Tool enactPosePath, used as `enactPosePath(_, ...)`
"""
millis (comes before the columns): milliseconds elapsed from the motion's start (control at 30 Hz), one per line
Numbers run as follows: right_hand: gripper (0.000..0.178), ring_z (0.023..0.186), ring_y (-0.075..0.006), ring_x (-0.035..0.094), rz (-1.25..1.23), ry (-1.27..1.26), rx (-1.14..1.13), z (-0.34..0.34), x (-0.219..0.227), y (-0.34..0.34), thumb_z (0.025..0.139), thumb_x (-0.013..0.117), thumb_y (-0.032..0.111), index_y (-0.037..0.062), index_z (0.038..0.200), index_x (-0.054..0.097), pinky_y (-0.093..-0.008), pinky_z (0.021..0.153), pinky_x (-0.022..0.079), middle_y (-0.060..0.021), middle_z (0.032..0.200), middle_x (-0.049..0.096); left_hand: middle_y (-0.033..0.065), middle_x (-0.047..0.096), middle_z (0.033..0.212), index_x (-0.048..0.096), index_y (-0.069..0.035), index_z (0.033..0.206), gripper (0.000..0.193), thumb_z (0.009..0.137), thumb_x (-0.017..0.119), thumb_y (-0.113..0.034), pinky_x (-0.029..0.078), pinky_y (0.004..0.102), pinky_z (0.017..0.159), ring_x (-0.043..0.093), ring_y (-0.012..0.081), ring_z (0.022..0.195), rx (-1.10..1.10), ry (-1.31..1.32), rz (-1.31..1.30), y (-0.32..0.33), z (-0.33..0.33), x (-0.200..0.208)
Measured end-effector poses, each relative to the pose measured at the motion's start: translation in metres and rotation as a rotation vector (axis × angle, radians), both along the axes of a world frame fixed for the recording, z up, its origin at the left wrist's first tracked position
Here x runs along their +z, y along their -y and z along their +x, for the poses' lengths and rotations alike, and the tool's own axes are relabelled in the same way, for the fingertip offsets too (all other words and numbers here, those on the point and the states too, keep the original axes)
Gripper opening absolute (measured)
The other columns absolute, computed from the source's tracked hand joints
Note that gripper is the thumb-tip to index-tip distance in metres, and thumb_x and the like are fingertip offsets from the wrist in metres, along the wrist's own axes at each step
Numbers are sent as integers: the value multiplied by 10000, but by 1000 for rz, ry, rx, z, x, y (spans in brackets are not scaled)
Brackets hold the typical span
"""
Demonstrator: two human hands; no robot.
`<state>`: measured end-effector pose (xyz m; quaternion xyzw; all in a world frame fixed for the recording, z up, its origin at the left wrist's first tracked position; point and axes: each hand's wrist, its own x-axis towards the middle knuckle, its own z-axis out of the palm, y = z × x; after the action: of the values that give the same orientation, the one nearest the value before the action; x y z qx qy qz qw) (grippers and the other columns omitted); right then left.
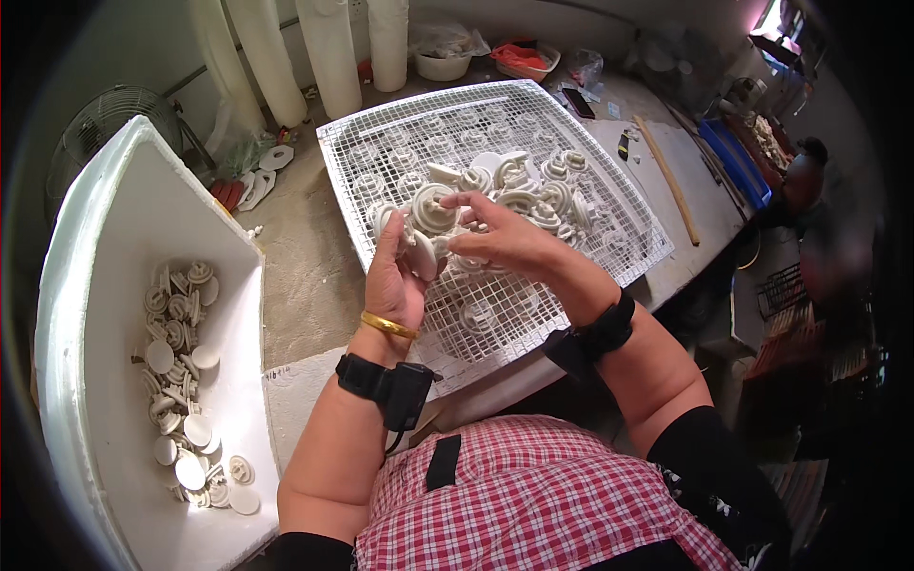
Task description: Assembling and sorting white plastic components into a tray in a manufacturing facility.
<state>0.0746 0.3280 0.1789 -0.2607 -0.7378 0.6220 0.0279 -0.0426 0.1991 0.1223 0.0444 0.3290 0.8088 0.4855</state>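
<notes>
My left hand [395,293], a gold bangle at its wrist, is closed around small off-white round pieces, one of them a smooth disc [422,255]. Just above it, my right hand [509,238] has its thumb and fingertips at a ridged round piece [434,207] with a raised middle. Parts of the held pieces are hidden behind fingers. Under both hands lies a white wire-mesh rack [481,347], with a heap of similar ridged pieces [538,200] on it. More such pieces show below through the mesh.
At left stands a deep white foam box [100,314] with many loose round pieces [176,357] inside. A fan [114,124] is behind it. On the table are a wooden stick [668,181], a phone [578,103], a cutter knife [624,145] and a blue tray [733,162].
</notes>
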Motion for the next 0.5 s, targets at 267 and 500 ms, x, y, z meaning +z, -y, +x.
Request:
enactPosePath(267,530,1018,-327,643,404,100,251,-11,-11,-90,844,666,315,48,1283,538,-379,869,496,-224,1095,658,43,629,1071,547,-141,1203,371,922,584,-379,547,395,718,640,182,916,-38,-146,-351,-63,10,-5)
enactPosePath(500,368,888,-280,668,814,265,622,-43,25,-130,869,658,322,100,1162,645,-388,785,507,-152,963,696,57,669,949,567,-113,1173,391,937,562,-424,529,288,515,657,153,740,65,-206,-539,-43,15,2)
